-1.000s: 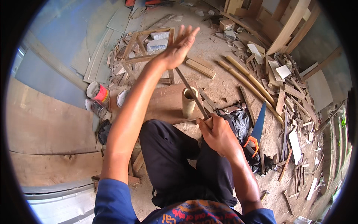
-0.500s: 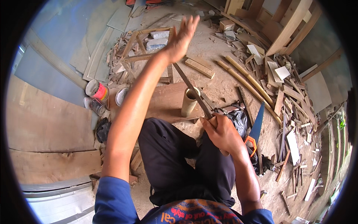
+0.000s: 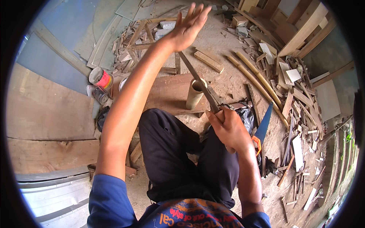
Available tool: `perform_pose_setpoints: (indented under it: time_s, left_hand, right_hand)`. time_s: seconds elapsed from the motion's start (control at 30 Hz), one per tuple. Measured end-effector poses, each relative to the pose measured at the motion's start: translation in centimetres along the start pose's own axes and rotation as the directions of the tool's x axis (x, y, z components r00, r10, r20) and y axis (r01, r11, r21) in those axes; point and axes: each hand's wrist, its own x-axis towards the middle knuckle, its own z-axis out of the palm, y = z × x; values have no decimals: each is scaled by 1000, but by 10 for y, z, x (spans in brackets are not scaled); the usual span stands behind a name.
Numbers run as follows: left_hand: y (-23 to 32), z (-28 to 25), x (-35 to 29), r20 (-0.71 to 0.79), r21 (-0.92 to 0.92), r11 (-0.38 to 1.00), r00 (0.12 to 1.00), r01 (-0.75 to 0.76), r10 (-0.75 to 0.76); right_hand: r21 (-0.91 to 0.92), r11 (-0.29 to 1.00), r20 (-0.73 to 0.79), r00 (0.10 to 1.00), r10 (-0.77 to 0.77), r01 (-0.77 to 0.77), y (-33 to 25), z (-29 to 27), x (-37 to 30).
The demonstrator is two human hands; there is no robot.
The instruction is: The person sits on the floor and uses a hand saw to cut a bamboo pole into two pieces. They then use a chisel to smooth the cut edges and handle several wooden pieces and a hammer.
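My right hand (image 3: 229, 128) is wrapped round the wooden handle of a machete (image 3: 190, 68), over my right knee. Its long dark blade slants away to the far left, crossing the top of an upright bamboo tube (image 3: 193, 100); I cannot tell whether it touches the rim. The tube stands at the near edge of a reddish-brown wooden board (image 3: 163, 95). Raised ahead, my left hand (image 3: 186, 32) is open with fingers spread, near the blade's far end, holding nothing. Whether the palm touches the tip is hidden.
A blue handsaw (image 3: 263, 123) with an orange handle lies to the right, beside a black plastic bag (image 3: 245, 119). Two bamboo poles (image 3: 258, 85) stretch beyond it. Wood scraps (image 3: 300, 98) heap up at right. Paint cans (image 3: 100, 78) stand at left, near a wooden frame (image 3: 142, 32).
My left hand has risen slightly farther away and the fingers tilt more to the right. The machete stays across the bamboo tube in my right hand. The view has shifted a little.
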Motion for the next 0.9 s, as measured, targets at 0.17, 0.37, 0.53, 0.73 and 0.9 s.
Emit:
perform_pose_setpoints:
  time_s: [0.17, 0.37, 0.53, 0.73, 0.9]
  left_hand:
    - [80, -35, 25, 82, 84, 993, 994, -78, 71]
    - [6, 38, -19, 237, -69, 993, 969, 95, -76]
    - [54, -28, 28, -4, -25, 995, 995, -99, 99]
    - [-19, 46, -29, 318, 118, 978, 926, 173, -202]
    - [5, 18, 11, 47, 10, 999, 998, -53, 53]
  right_hand:
    - [-9, 1000, -9, 1000, 25, -25, 9, -7, 2]
    - [-23, 997, -9, 997, -79, 79, 8, -9, 7]
    - [-9, 1000, -42, 999, 4, -5, 20, -9, -1]
    - [-72, 984, -70, 983, -169, 164, 10, -4, 5]
    - [-94, 974, -59, 976, -210, 204, 24, -16, 20]
